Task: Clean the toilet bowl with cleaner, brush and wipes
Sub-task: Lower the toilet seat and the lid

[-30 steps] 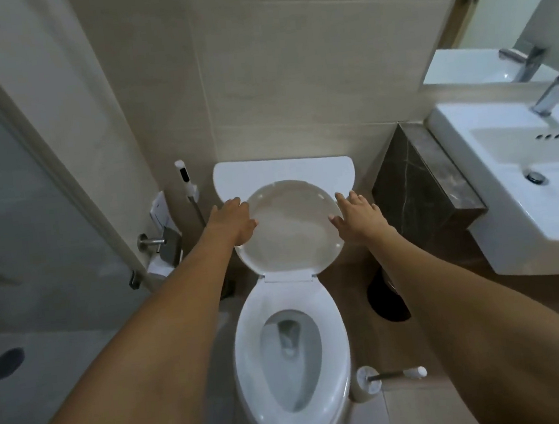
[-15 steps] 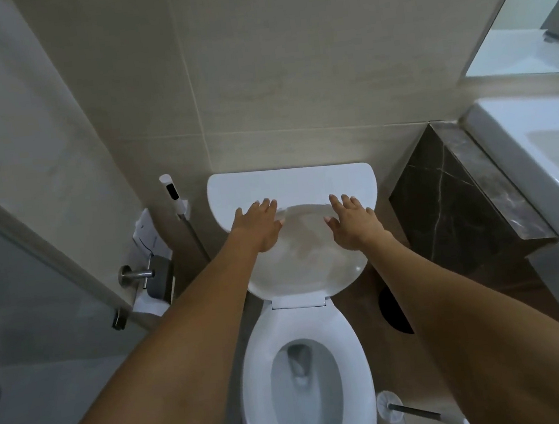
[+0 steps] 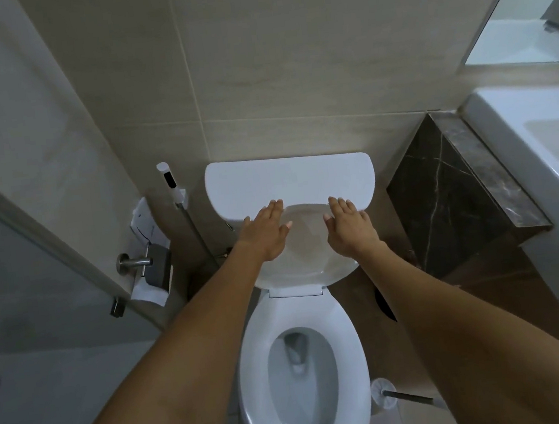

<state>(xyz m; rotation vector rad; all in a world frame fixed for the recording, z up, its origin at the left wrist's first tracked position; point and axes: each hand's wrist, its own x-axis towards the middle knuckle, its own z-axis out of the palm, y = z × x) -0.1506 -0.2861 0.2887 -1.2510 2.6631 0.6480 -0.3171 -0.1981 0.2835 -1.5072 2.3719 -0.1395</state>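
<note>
A white toilet stands below me with its seat down and the bowl open, water at the bottom. The lid is raised and leans back against the white tank. My left hand lies flat on the lid's left side with straight fingers, its tips reaching the tank. My right hand presses flat on the lid's right side the same way. A toilet brush with a metal handle stands in its white holder on the floor, right of the bowl.
A bidet sprayer hangs on the wall left of the tank, with a toilet paper holder below it. A dark marble ledge and a white sink are on the right. A glass shower door is at left.
Both hands have pushed the lid up and back until it rests against the tank. My view has moved closer to the toilet and tipped down.
</note>
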